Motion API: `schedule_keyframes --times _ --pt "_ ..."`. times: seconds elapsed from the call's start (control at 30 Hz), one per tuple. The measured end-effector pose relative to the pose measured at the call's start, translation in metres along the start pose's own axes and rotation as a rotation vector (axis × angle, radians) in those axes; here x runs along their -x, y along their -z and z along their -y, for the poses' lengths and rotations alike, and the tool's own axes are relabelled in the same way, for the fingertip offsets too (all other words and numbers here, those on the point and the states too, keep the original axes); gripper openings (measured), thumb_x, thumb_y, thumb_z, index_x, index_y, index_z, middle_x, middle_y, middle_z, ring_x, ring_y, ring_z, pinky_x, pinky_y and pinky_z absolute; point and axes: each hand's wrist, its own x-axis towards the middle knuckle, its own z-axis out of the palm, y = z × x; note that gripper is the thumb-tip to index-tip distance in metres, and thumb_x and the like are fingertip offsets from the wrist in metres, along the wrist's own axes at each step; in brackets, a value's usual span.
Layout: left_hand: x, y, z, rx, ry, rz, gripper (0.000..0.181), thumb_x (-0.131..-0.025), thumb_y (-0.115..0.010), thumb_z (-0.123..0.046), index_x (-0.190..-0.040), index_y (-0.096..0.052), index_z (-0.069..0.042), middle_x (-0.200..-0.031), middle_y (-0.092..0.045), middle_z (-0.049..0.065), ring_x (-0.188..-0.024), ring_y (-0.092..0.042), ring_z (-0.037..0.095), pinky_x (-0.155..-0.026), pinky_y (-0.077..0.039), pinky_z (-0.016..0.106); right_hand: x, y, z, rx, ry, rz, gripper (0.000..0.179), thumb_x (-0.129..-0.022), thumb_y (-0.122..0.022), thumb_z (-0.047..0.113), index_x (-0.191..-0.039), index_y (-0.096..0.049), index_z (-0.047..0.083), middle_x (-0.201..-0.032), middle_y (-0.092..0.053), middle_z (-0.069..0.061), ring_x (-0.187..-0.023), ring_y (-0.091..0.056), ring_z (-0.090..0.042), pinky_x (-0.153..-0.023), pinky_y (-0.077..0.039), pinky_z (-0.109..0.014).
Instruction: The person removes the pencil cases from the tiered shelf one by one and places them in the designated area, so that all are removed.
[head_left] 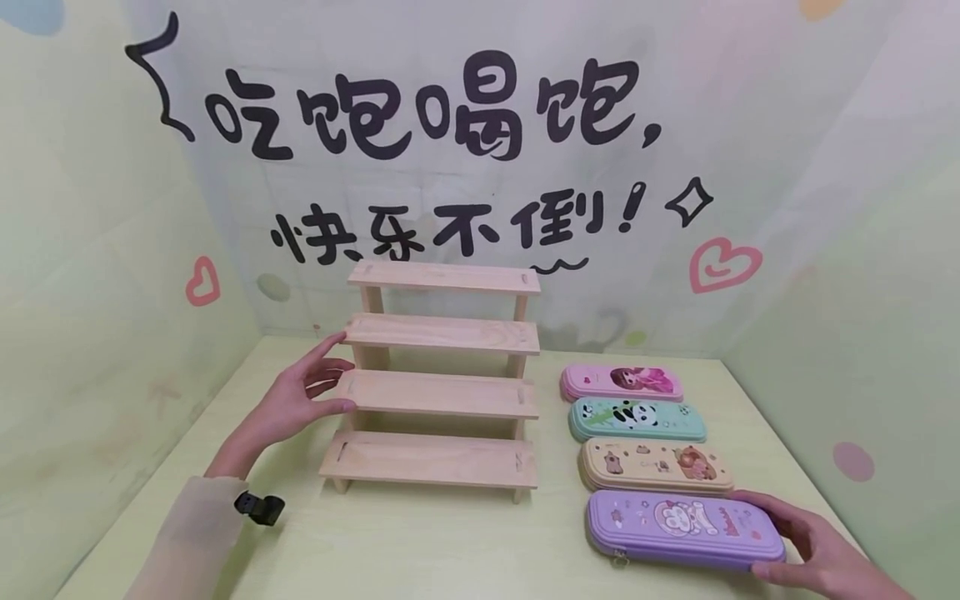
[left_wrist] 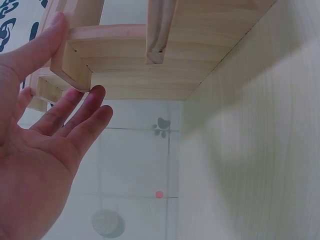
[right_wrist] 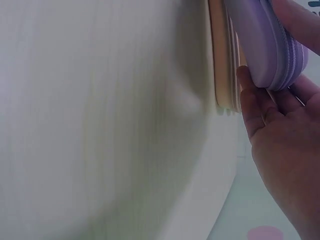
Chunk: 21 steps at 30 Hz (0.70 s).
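Note:
At the left end of a four-tier wooden step rack [head_left: 442,396], my left hand [head_left: 288,404] holds the second tier from the bottom. Its thumb lies at the front edge, and the index finger reaches up to the tier above. From below, the left wrist view shows fingertips at the end of a board [left_wrist: 72,67]. My right hand [head_left: 817,546] grips the right end of a purple pencil case [head_left: 675,525] with a rabbit picture. In the right wrist view, that case [right_wrist: 260,45] is raised off the table, tilted, between thumb and fingers.
Behind the purple case lie a cream pencil case [head_left: 652,467], a green panda one [head_left: 637,418] and a pink one [head_left: 622,382] in a column. The pale wooden table [head_left: 420,550] is enclosed by a printed back cloth [head_left: 465,183] and cloth sides.

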Motion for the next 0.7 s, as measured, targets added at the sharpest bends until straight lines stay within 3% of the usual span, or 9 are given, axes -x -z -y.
schedule_keyframes --times 0.13,0.37,0.53,0.7 --pt "0.0002 0.0 -0.0002 0.0 0.002 -0.001 0.108 -0.084 -0.092 -0.017 -0.168 -0.028 -0.036 -0.139 -0.063 0.016 -0.131 -0.059 0.038 -0.108 -0.05 0.027 -0.001 0.0017 -0.0024 0.011 0.023 0.006 0.069 -0.087 -0.075 -0.005 -0.152 -0.05 0.0 -0.138 -0.06 0.018 -0.112 -0.06 -0.002 -0.087 -0.05 -0.014" --pt "0.0004 -0.0005 -0.0007 0.009 -0.013 -0.003 0.108 -0.084 -0.092 -0.015 -0.168 -0.028 -0.035 -0.137 -0.064 0.017 -0.13 -0.059 0.038 -0.11 -0.046 0.057 -0.0032 0.0033 -0.0033 0.103 0.049 -0.021 0.074 -0.082 -0.082 -0.002 -0.15 -0.054 0.005 -0.139 -0.058 0.022 -0.116 -0.056 0.003 -0.085 -0.051 -0.016" --pt "-0.0004 -0.0007 -0.0011 0.017 -0.007 -0.009 0.108 -0.083 -0.093 -0.014 -0.168 -0.029 -0.035 -0.137 -0.064 0.016 -0.13 -0.059 0.037 -0.11 -0.045 0.059 -0.0069 0.0014 -0.0053 0.195 0.14 -0.074 0.081 -0.073 -0.088 -0.002 -0.148 -0.058 0.008 -0.135 -0.059 0.02 -0.11 -0.056 0.0 -0.076 -0.053 -0.023" --pt "-0.001 -0.0008 0.0005 0.004 -0.005 -0.006 0.106 -0.084 -0.092 -0.014 -0.168 -0.029 -0.031 -0.138 -0.063 0.018 -0.131 -0.059 0.04 -0.11 -0.047 0.054 -0.0086 0.002 -0.0088 0.197 0.132 -0.042 0.083 -0.074 -0.09 0.0 -0.15 -0.057 0.011 -0.129 -0.059 0.02 -0.105 -0.054 0.0 -0.071 -0.052 -0.023"
